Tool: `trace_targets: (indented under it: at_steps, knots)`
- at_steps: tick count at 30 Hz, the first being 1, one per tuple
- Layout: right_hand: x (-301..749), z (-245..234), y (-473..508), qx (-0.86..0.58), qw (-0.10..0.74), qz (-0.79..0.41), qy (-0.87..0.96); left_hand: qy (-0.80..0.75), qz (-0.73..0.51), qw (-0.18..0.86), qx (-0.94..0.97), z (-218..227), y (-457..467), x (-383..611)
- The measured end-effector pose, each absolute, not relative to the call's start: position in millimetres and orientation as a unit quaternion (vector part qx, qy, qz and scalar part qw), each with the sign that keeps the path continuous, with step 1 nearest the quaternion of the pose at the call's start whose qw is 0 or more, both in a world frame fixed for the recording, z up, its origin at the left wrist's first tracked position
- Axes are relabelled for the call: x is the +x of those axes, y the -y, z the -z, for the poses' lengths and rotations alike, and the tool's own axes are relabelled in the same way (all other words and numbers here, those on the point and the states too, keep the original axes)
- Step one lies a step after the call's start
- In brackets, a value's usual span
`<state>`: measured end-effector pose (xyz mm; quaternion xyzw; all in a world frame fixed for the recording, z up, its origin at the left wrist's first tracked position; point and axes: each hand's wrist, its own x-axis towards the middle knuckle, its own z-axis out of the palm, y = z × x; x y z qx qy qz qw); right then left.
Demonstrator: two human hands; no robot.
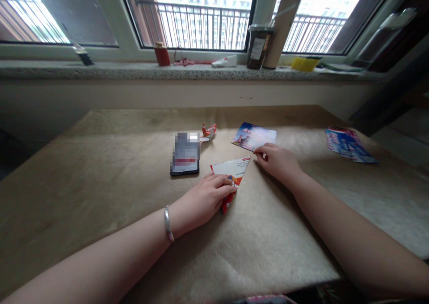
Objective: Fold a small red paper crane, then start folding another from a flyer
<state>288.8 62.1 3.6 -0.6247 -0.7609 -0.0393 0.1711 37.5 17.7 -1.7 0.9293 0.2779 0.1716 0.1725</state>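
Note:
A printed paper sheet folded into a triangle [232,173] lies on the brown paper-covered table [100,179]. My left hand [204,201], with a silver bracelet on its wrist, presses down on the triangle's lower left part with curled fingers. My right hand [277,161] rests at the triangle's upper right corner, fingertips pinched on the fold there. A flat picture card [254,135] lies just beyond my right hand.
A dark phone [185,154] lies left of the folded paper, with a small folded paper figure [208,132] behind it. More printed sheets [348,145] sit at the far right. The windowsill holds a red cup [162,54], a dark drink cup [258,46] and a yellow item [304,63].

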Motion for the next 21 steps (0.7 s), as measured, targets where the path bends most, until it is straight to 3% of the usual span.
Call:
trace_targets:
  at_steps: [3,8,21]
  knots:
    - [287.0,-2.2,-61.4,-0.511,0.218,-0.031,0.831,-0.276,-0.172,0.173,0.930,0.6,-17.9,37.3]
    - [273.8,1.0,-57.2,-0.317,0.225,-0.124,0.913,-0.271,-0.179,0.181,0.928,1.4,-17.8,35.3]
    - [271.8,5.7,-60.4,-0.309,0.240,-0.174,0.904,-0.261,-0.133,0.168,0.941,-13.9,-14.6,33.1]
